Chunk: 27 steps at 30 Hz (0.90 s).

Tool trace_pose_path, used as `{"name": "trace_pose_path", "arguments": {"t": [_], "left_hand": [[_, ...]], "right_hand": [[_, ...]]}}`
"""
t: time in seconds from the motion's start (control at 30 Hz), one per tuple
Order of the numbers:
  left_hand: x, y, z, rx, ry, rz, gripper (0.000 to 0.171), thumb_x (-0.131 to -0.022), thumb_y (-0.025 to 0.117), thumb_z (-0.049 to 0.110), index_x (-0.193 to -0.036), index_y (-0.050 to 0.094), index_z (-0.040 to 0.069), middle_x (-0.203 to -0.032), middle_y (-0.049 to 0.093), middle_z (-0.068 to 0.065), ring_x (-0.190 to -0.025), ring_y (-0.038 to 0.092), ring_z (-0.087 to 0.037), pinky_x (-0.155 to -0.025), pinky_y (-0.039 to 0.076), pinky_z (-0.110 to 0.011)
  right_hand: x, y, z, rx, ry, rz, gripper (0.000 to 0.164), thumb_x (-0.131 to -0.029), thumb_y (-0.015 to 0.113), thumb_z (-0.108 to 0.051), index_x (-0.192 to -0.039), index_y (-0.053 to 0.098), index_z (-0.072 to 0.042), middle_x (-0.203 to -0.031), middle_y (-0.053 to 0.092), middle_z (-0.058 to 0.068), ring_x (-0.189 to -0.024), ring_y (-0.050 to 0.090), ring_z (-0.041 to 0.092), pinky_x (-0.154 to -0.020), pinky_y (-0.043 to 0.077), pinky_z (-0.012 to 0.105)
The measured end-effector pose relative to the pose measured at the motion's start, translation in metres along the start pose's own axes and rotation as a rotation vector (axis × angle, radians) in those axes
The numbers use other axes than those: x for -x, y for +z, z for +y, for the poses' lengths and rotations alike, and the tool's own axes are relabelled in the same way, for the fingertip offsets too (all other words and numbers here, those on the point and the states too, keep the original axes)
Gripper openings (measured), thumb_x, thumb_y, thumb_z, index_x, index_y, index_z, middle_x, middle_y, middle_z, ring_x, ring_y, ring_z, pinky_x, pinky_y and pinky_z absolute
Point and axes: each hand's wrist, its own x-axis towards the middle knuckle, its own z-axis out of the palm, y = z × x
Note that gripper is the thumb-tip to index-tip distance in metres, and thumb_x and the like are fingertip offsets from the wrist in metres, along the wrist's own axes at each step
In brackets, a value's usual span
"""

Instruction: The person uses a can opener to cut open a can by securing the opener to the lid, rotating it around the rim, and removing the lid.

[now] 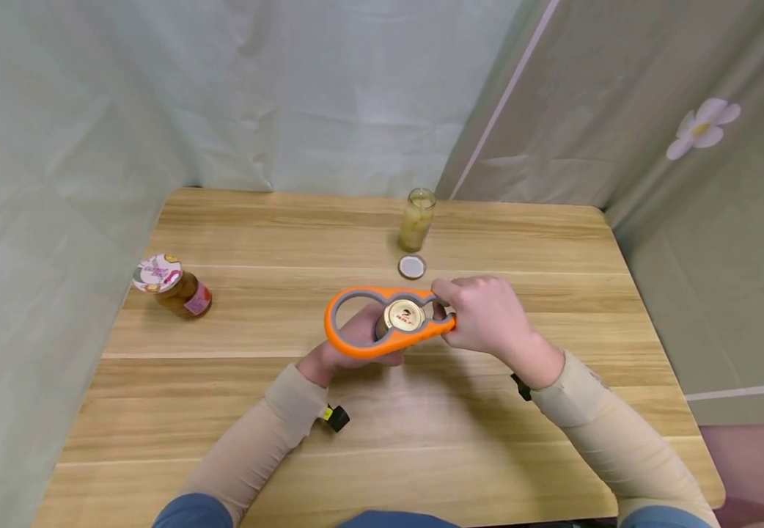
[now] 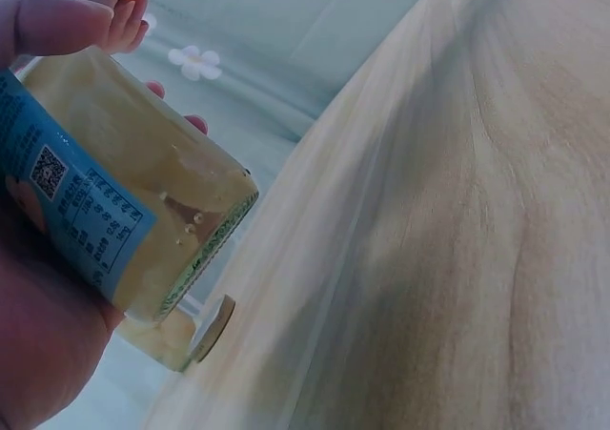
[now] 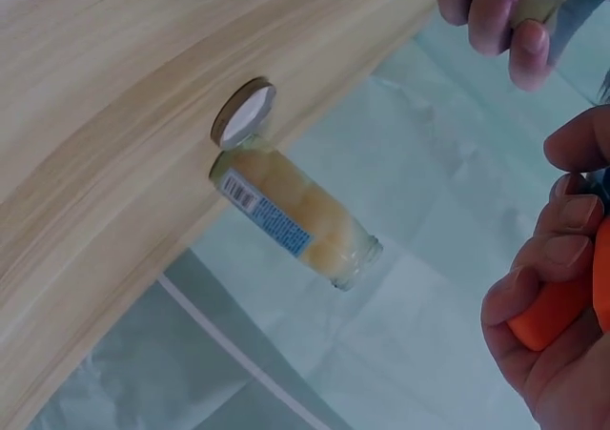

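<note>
Clasping round glass jar (image 2: 143, 187), left hand (image 1: 360, 328) curled, right hand (image 1: 485, 314) gripping looped orange tool (image 1: 408, 341)

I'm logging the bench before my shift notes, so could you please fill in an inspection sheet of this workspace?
Surface: wood-grain table, shadowed near the hands.
Job's things: held jar off the table, its gold lid on; the orange opener surrounds the lid in the head view, grip on it unclear.
Clutter: open jar at the back, loose lid in front of it, pale side up; capped jar at the left.
Grippers: left hand holds the jar; right hand grips the opener's handles.
Cables: nothing seen.
Surroundings: pale curtains behind and at the sides, flower prints on the right.
</note>
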Motion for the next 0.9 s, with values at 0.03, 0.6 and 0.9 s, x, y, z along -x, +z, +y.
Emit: {"name": "trace_pose_path", "arguments": {"t": [0.03, 0.6, 0.9], "left_hand": [[0.0000, 0.0000, 0.0000, -0.007, 0.005, 0.002, 0.066, -0.073, 0.074, 0.000, -0.135, 0.052, -0.001, -0.124, 0.062, -0.005, -0.108, 0.053, -0.018, -0.102, 0.038, -0.035], [-0.0016, 0.0001, 0.0005, -0.019, -0.012, 0.016, 0.055, -0.069, 0.078, -0.002, -0.121, 0.060, 0.004, -0.105, 0.065, -0.002, -0.098, 0.054, -0.019, -0.102, 0.036, -0.040], [-0.0004, -0.0001, -0.0005, -0.033, 0.016, 0.021, 0.065, -0.069, 0.077, -0.004, -0.130, 0.056, 0.001, -0.115, 0.063, 0.000, -0.100, 0.054, -0.018, -0.098, 0.040, -0.034]], "right_hand": [[0.0000, -0.0002, -0.0001, -0.001, 0.003, 0.001, 0.015, -0.061, 0.057, -0.014, -0.070, 0.048, -0.022, -0.051, 0.038, -0.013, -0.042, 0.036, 0.010, -0.035, 0.030, 0.030], [0.0017, -0.0025, -0.0008, 0.004, 0.022, 0.030, 0.014, -0.062, 0.056, -0.014, -0.071, 0.048, -0.021, -0.051, 0.035, -0.011, -0.041, 0.033, 0.010, -0.034, 0.028, 0.030], [0.0001, -0.0050, -0.0018, 0.015, 0.029, 0.064, 0.014, -0.060, 0.057, -0.014, -0.070, 0.050, -0.021, -0.051, 0.036, -0.012, -0.041, 0.033, 0.011, -0.033, 0.029, 0.032]]}}
